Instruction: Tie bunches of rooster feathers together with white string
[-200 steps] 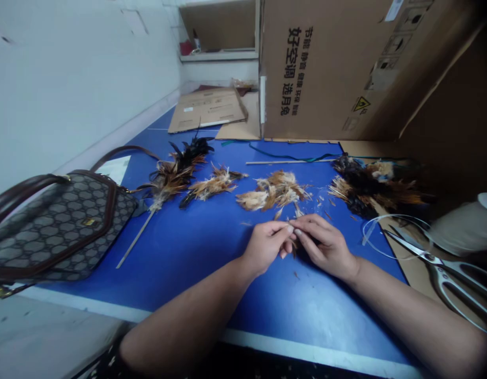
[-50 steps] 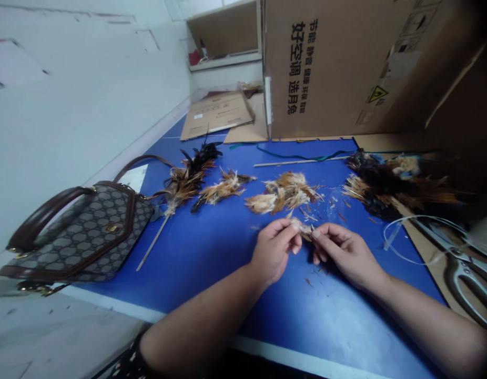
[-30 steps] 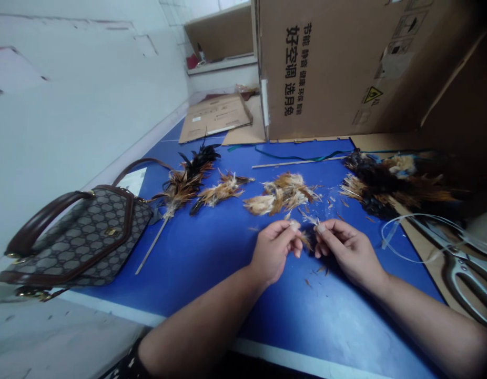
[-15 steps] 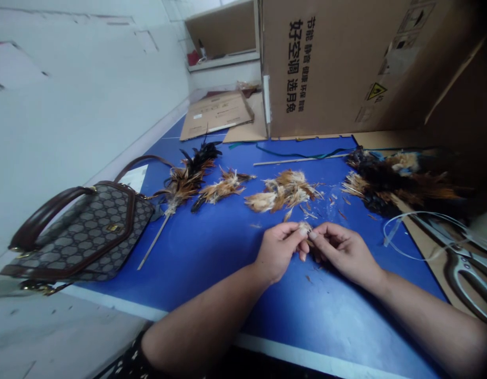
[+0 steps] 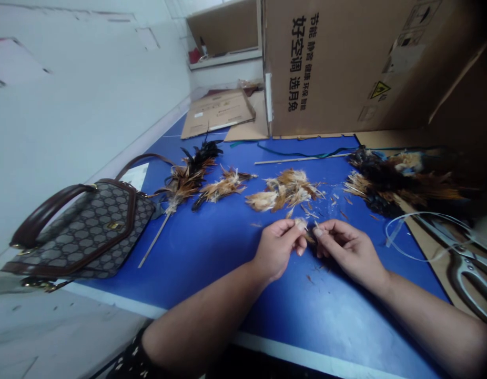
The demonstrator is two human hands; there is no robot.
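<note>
Near the middle of the blue table [image 5: 212, 247], my left hand [image 5: 281, 245] pinches a small pale feather [image 5: 301, 224] between thumb and forefinger. My right hand [image 5: 344, 247] is closed in a pinch just beside it, a small gap away, with a light tip showing at its fingertips; what it grips is too small to name. Beyond my hands lies a pile of tan and white feathers [image 5: 285, 189]. A smaller brown feather bunch [image 5: 222, 187] is left of it. Further left rests a stick with brown and black feathers [image 5: 184, 181] bound along its upper part.
A patterned handbag [image 5: 89, 226] stands at the left. Dark feathers [image 5: 397, 179] are heaped at the right, near scissors [image 5: 468, 273] and a clear loop of tubing [image 5: 389, 237]. A thin stick [image 5: 298, 159] lies behind. A large cardboard box [image 5: 326, 68] rises at the back.
My hands were touching at the fingertips; now they have drawn slightly apart, the right one shifting a little to the right. The table items look unchanged.
</note>
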